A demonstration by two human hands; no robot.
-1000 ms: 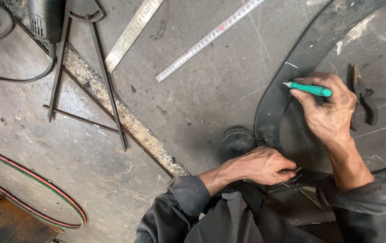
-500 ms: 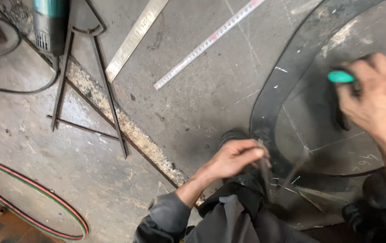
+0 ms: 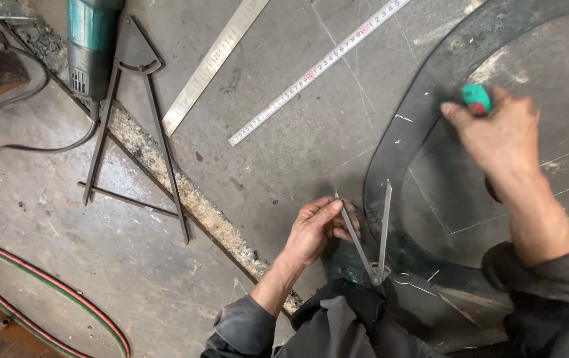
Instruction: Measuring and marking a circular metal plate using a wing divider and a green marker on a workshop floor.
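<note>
My left hand (image 3: 317,229) grips one leg of a metal divider compass (image 3: 370,235) that lies spread over the inner edge of a dark curved steel ring (image 3: 423,99). The compass hinge points toward me. My right hand (image 3: 500,136) hovers over the ring's inner side, closed around a green marker (image 3: 476,98) whose end sticks out past the fingers. Both sit on a grey steel plate (image 3: 297,146) with chalk lines on it.
Two steel rulers, a wide steel ruler (image 3: 215,63) and a narrow steel ruler (image 3: 317,69), lie at the top. A large dark iron compass (image 3: 135,126) and a green angle grinder (image 3: 92,40) with its cable lie at the left. Red and green hoses (image 3: 52,292) curve across the lower left.
My left hand has taken hold of the divider compass and opened it out flat beside the ring. My right hand with the marker shifted along the ring. The view moved.
</note>
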